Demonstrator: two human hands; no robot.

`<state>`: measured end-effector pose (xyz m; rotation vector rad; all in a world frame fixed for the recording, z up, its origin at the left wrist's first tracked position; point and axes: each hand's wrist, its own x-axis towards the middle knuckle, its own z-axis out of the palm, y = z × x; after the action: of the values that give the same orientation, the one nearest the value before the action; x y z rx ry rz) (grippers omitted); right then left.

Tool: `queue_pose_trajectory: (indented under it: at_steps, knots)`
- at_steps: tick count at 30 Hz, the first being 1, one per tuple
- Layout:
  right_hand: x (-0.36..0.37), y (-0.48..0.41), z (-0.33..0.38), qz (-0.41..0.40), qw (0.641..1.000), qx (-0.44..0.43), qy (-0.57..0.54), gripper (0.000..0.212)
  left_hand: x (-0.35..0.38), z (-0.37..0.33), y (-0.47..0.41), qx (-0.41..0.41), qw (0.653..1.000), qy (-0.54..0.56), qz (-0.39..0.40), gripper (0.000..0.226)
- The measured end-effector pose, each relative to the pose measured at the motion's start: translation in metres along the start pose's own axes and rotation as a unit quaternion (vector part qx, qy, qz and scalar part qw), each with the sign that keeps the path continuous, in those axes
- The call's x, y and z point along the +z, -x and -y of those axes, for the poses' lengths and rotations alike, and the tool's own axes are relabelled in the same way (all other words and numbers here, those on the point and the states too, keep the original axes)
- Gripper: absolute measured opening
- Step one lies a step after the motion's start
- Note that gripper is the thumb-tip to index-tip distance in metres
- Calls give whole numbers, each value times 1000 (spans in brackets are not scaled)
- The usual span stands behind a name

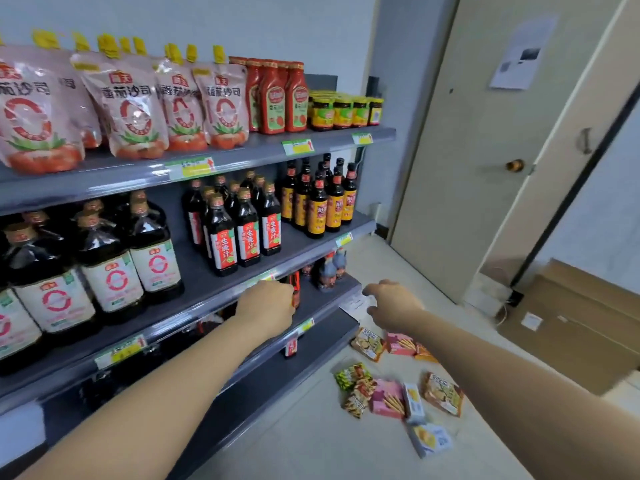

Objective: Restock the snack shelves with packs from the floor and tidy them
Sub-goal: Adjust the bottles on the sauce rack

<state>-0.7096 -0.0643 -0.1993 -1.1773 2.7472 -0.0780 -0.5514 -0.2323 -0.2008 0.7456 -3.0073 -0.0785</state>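
1. Knuckles to camera on left hand, tucked under second shelf, over third shelf, hard against a small red-and-dark bottle; fingers hidden behind the hand, so no telling whether gripping or merely touching.
2. Right hand out past the shelf end, above the floor, fingers loosely curled, thumb apart, nothing seen in it.
3. Down below that forearm, snack packs: nine counted, all flat on the floor, none on a shelf.
4. Far cluster of three, near cluster of six: two pink boxes, two white-blue boxes, five soft bags, one half hidden by the arm.
5. Long axes all over the place: middle white-blue box pointing away from camera, nearest one slewed across.
6. Up top, four pouches in the front row, red squeeze bottles beside them.
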Motion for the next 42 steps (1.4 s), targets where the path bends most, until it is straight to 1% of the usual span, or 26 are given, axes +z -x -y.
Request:
queue_pose_trajectory:
  at_steps: [4, 8, 10, 14, 19, 22, 27, 31, 35, 39, 42]
  knots:
    - [7, -3, -49, -1, 999, 51, 7, 43, 16, -38, -39, 51, 999, 8, 13, 23]
    - [16, -18, -98, 2, 997, 78, 14, 44, 35, -76, -84, 79, 997, 2, 25, 29]
    - [20, -31, -124, 6, 996, 92, 8, 45, 46, -95, -110, 88, 996, 3, 35, 28]
    - [30, -60, -176, 16, 993, 116, -7, 45, 65, -135, -159, 97, 994, 9, 53, 27]
    - [49, -99, -238, 45, 989, 139, -4, 42, 98, -177, -223, 107, 990, 24, 85, 35]
    - [65, -124, -271, 69, 985, 156, -2, 38, 123, -197, -260, 118, 987, 28, 102, 26]
    - [90, -177, -320, 104, 976, 186, -32, 40, 166, -225, -330, 129, 980, 39, 149, 14]
    - [111, -222, -355, 125, 969, 210, -40, 39, 201, -246, -392, 141, 975, 39, 170, 19]
    - [135, -265, -390, 147, 963, 221, -54, 40, 235, -266, -440, 149, 968, 48, 196, 17]
    - [158, -305, -423, 166, 959, 222, -58, 40, 269, -284, -484, 157, 962, 57, 217, 24]
    - [178, -338, -453, 175, 959, 215, -56, 40, 298, -300, -519, 138, 960, 66, 233, 17]
